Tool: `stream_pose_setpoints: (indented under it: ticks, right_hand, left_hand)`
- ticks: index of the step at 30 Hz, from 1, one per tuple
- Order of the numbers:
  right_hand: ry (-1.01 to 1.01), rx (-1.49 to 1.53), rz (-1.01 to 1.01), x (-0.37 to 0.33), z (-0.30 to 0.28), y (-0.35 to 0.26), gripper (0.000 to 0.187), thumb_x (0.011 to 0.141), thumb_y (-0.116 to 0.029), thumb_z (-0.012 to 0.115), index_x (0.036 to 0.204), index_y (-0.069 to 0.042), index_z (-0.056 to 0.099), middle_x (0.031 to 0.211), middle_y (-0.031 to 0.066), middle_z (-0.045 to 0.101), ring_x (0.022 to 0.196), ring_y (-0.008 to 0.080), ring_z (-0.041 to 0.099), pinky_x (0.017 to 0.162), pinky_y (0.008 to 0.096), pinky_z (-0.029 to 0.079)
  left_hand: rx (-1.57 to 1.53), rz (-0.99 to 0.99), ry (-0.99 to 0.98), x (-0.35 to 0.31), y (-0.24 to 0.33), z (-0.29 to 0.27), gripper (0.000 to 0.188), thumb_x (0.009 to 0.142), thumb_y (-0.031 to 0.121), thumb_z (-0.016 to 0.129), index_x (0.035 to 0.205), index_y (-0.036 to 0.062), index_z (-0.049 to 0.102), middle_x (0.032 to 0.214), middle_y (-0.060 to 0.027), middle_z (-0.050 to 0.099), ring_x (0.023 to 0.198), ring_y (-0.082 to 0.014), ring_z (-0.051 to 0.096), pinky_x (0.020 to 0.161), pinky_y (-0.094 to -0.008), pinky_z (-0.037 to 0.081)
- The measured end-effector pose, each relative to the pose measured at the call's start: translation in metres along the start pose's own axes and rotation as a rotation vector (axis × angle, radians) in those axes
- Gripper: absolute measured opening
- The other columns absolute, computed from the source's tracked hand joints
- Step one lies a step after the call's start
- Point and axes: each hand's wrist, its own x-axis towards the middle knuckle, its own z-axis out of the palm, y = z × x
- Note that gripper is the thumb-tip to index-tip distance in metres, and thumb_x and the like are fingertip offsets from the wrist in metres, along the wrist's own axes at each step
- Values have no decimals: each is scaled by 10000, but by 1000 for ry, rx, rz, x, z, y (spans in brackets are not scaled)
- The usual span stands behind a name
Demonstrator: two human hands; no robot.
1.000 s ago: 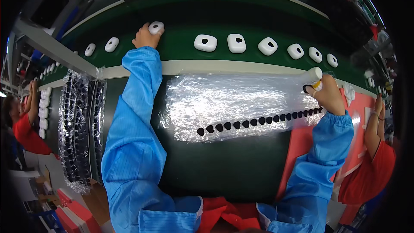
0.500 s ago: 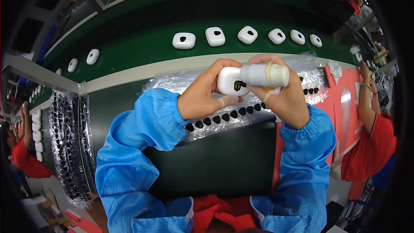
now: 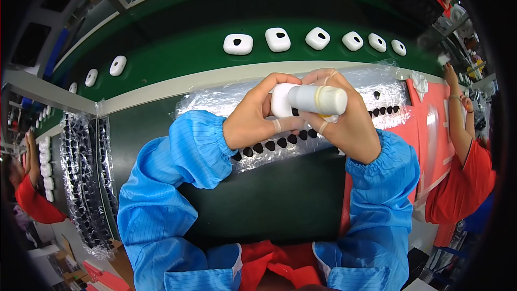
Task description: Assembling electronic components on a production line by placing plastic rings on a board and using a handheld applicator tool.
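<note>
My left hand [image 3: 256, 116] is closed on a small white rounded case [image 3: 280, 101], with fingers behind it and thumb along its near side. My right hand [image 3: 350, 110] is wrapped round a white cylindrical bottle [image 3: 315, 99], which has a cream-coloured end. The bottle lies tilted across the case and hides most of its dark patch. Whether its tip touches the case I cannot tell. Both my thumbs meet just below the case. Under my hands lies clear plastic film [image 3: 215, 99] with a row of black rounded pieces [image 3: 281, 143] along it.
Beyond my hands, several white cases with black patches [image 3: 238, 44] rest on a green conveyor belt [image 3: 177, 56]. Film strips with black pieces [image 3: 83, 172] lie at left, pink sheets [image 3: 431, 145] at right. Co-workers in red sleeves [image 3: 460, 188] stand at both sides.
My right hand has brought the bottle left, further over the case, covering more of its dark patch. On the belt, the white cases have shifted right.
</note>
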Motion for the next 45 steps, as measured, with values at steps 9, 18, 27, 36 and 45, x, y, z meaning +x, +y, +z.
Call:
stream_pose_setpoints:
  ticks: [9, 18, 27, 36, 45]
  right_hand:
    - [154, 129, -152, -9, -1, -16, 316, 690, 15, 643, 979, -27, 525, 1012, 134, 537, 923, 230, 559, 770, 306, 457]
    - [199, 22, -73, 7, -20, -3, 335, 694, -74, 681, 976, -30, 505, 842, 77, 593, 773, 160, 585, 689, 259, 455]
    - [116, -809, 431, 0, -111, 70, 321, 611, -189, 720, 825, 31, 627, 721, 141, 632, 652, 238, 613, 621, 317, 464]
    - [-98, -499, 686, -2, -126, 115, 345, 586, -135, 711, 864, 40, 602, 660, 111, 600, 508, 173, 558, 465, 289, 436]
    - [204, -264, 479, 7, -109, 60, 316, 684, -121, 666, 908, 63, 543, 620, 67, 539, 372, 82, 438, 322, 212, 335]
  left_hand:
    - [36, 58, 57, -1, 1, -6, 442, 750, -55, 580, 1127, 45, 372, 990, -102, 507, 833, -173, 563, 623, -276, 506]
    - [67, -6, 96, 2, 4, -23, 448, 743, -26, 604, 1123, 40, 375, 926, -100, 536, 753, -171, 574, 580, -284, 511]
    - [1249, -106, 733, 12, 9, -130, 508, 675, 385, 679, 1063, 81, 557, 936, -111, 609, 881, -251, 572, 754, -338, 442]
    - [1804, -280, 1303, -22, -10, -259, 731, 692, 609, 555, 1254, 167, 404, 1282, -174, 370, 1190, -323, 334, 938, -503, 261]
    - [1443, -224, 1318, -70, -1, -308, 642, 638, 438, 702, 1119, 52, 526, 1028, -177, 581, 962, -284, 565, 863, -452, 373]
